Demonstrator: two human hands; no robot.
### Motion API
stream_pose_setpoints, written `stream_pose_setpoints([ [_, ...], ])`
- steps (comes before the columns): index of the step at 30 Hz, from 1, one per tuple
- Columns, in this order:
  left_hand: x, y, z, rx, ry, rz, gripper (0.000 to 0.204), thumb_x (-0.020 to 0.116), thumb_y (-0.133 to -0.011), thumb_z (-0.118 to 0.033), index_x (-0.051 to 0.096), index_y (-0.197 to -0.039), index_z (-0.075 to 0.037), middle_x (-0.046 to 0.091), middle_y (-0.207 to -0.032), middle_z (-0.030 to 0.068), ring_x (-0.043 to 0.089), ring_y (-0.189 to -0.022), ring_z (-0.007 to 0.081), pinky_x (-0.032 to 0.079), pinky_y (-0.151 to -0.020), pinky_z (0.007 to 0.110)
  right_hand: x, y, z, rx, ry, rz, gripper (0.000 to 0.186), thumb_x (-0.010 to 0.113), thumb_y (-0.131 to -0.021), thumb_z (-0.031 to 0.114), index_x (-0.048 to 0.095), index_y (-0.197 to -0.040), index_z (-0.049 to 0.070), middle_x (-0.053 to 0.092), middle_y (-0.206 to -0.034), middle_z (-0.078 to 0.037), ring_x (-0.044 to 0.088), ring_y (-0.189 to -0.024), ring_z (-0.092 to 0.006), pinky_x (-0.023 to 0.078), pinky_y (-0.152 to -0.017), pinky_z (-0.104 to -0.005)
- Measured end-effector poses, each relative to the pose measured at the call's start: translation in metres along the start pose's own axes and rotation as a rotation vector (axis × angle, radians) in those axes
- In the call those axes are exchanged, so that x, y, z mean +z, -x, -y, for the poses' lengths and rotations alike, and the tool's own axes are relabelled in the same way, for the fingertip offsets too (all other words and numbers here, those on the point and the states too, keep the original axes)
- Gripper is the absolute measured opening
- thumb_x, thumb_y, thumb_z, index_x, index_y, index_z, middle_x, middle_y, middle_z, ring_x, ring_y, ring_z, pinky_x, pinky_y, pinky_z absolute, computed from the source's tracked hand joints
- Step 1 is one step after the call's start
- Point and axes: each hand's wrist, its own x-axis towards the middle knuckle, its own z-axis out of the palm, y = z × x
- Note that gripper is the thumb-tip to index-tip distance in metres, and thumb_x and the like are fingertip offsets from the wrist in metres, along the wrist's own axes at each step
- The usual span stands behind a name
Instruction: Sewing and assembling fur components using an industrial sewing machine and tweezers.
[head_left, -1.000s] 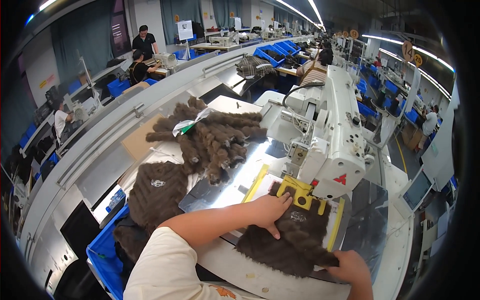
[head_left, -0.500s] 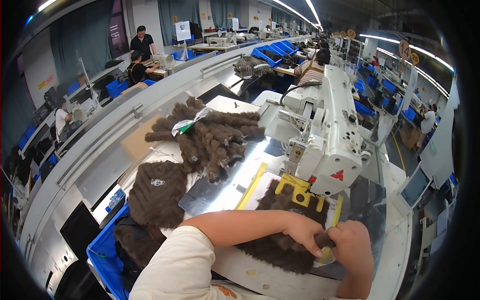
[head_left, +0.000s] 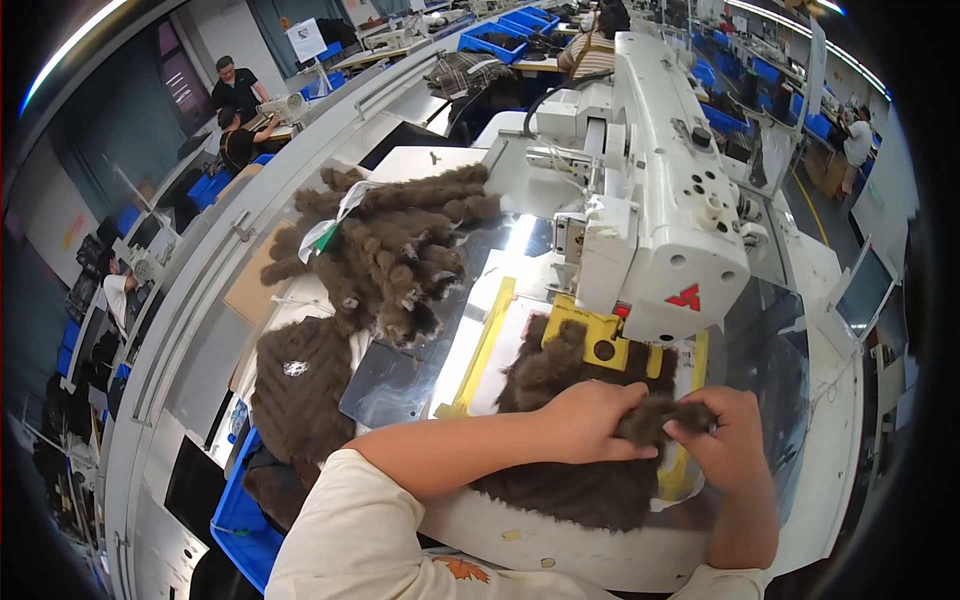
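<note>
Both my hands are closed on a narrow brown fur strip point(head_left: 655, 420) just in front of the sewing machine head point(head_left: 680, 240). My left hand point(head_left: 590, 420) grips its left part, and my right hand point(head_left: 728, 430) pinches the right end. Beneath them lies a brown fur panel point(head_left: 570, 492), its far part under the machine's yellow clamp plate point(head_left: 598, 350). More fur rises in a loose tuft point(head_left: 553, 365) over that plate, left of my hands. Whether the tuft and the held strip are one piece, I cannot tell.
Brown fur strips point(head_left: 400, 235), bundled with a white tie, lie to the left. Nearer are a folded fur piece point(head_left: 300, 385) and a blue bin point(head_left: 245, 540) holding dark fur. A tilted screen point(head_left: 865, 290) stands at the right. People point(head_left: 238, 95) work at other machines beyond.
My hands have moved slightly up, over the panel's right side, and the strip between them shows more fully. A fur tuft now stands over the clamp plate. The whole view has shifted.
</note>
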Motion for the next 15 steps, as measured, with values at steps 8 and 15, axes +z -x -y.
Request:
stream_pose_setpoints([
  [8,-0.001,0.007,0.012,0.292,0.246,-0.117,0.03,0.079,-0.087,-0.024,0.069,-0.105,-0.003,0.068,-0.084,0.0171,0.067,-0.077,0.0398,0.053,-0.068,0.044,0.008,-0.003,0.004,-0.18,-0.124,0.031,0.029,0.088,-0.076,0.015,0.075,-0.1,0.007,0.073,-0.085,-0.011,0.071,-0.073,-0.021,0.054,-0.066,-0.0314],
  [15,0.007,0.01,0.023,0.381,-0.11,-0.407,0.028,0.079,-0.074,-0.008,0.07,-0.1,-0.005,0.062,-0.076,0.0108,0.062,-0.066,0.0324,0.051,-0.058,0.041,-0.001,-0.001,-0.002,-0.151,-0.238,0.006,0.043,0.094,-0.069,0.012,0.075,-0.107,0.005,0.072,-0.096,-0.007,0.068,-0.083,-0.0181,0.052,-0.074,-0.0293],
])
